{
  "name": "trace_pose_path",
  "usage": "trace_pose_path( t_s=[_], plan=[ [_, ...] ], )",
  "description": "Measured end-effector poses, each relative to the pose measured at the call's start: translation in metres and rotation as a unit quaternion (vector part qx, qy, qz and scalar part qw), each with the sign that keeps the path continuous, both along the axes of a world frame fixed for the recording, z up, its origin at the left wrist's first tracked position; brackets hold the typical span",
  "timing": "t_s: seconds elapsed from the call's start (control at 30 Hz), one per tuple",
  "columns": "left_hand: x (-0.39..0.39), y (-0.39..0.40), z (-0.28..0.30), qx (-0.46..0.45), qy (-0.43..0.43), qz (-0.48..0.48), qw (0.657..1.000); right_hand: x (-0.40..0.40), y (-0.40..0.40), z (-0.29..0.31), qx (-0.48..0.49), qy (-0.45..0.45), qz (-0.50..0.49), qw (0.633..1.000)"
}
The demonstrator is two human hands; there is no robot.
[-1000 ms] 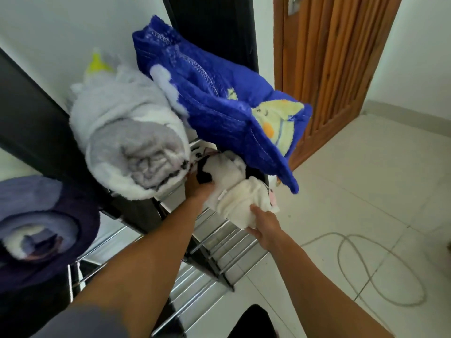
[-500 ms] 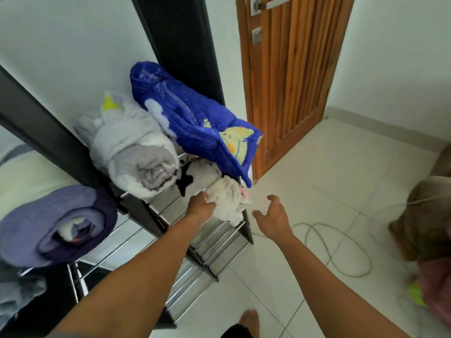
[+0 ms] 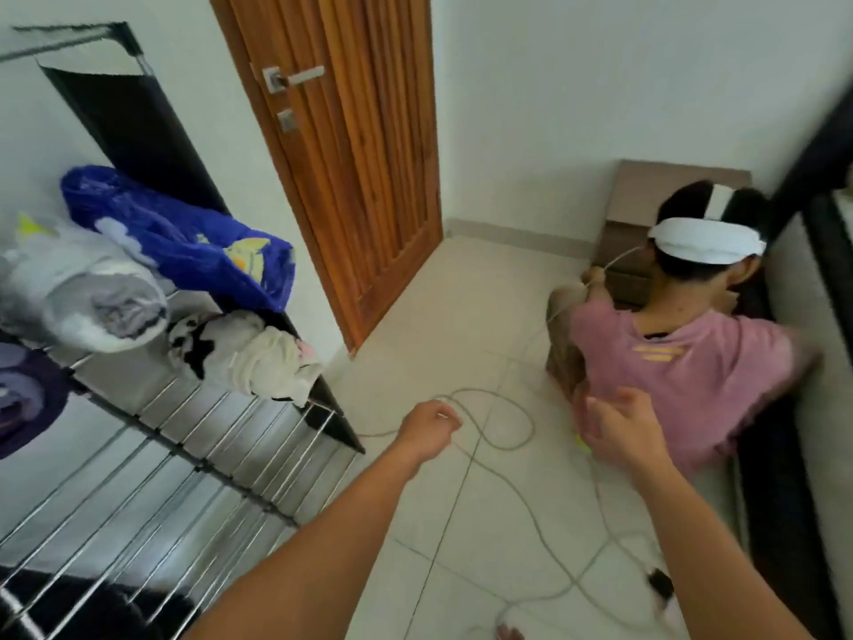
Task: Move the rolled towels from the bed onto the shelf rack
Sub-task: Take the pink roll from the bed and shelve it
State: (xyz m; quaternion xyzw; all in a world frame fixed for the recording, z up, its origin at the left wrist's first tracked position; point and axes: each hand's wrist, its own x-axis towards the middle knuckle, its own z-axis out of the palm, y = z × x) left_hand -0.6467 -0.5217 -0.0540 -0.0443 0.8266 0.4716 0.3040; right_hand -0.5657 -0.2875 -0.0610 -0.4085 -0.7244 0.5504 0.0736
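Observation:
The shelf rack of metal bars stands at the left. On its upper tier lie a white and black rolled towel, a grey and white rolled towel and a blue rolled towel. A purple rolled towel shows at the left edge. My left hand hangs over the floor, right of the rack, fingers loosely curled, holding nothing. My right hand is open, held out in front of a seated person's back. The bed runs along the right edge.
A person in a pink shirt with a white headset sits on the floor against the bed. A grey cable loops over the tiled floor. A wooden door is shut behind the rack. A brown bedside cabinet stands in the corner.
Both hands have let go of the white and black towel, which now rests on the rack. My view has swung right, away from the rack, bringing the seated person and bed into sight.

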Motion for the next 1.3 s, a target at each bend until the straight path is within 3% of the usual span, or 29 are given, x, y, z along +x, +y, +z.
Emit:
trace_pose_path(
  t_s=[0.13,0.37,0.57,0.73,0.93,1.07,1.2,1.3],
  plan=[
    [0.054,0.071,0.012,0.018,0.015,-0.121,0.992,0.105,0.036,0.004,0.003,0.004,-0.129,0.992],
    [0.181,0.174,0.0,0.034,-0.007,-0.325,0.945,0.301,0.045,-0.016,-0.075,-0.032,-0.288,0.954],
    [0.302,0.243,-0.024,0.016,-0.09,-0.433,0.897,0.447,0.057,-0.022,-0.099,-0.023,-0.43,0.897],
    [0.389,0.3,-0.03,0.007,-0.149,-0.48,0.865,0.523,0.082,-0.04,-0.137,-0.001,-0.495,0.858],
    [0.472,0.402,-0.051,-0.023,-0.194,-0.44,0.876,0.609,0.172,-0.061,-0.146,-0.007,-0.524,0.839],
    [0.52,0.457,-0.069,-0.054,-0.236,-0.353,0.904,0.658,0.25,-0.068,-0.143,-0.029,-0.525,0.838],
    [0.555,0.504,-0.075,-0.052,-0.282,-0.241,0.927,0.689,0.338,-0.069,-0.117,-0.078,-0.489,0.861],
    [0.565,0.533,-0.092,-0.052,-0.335,-0.165,0.926,0.698,0.401,-0.073,-0.09,-0.111,-0.443,0.885]
  ],
)
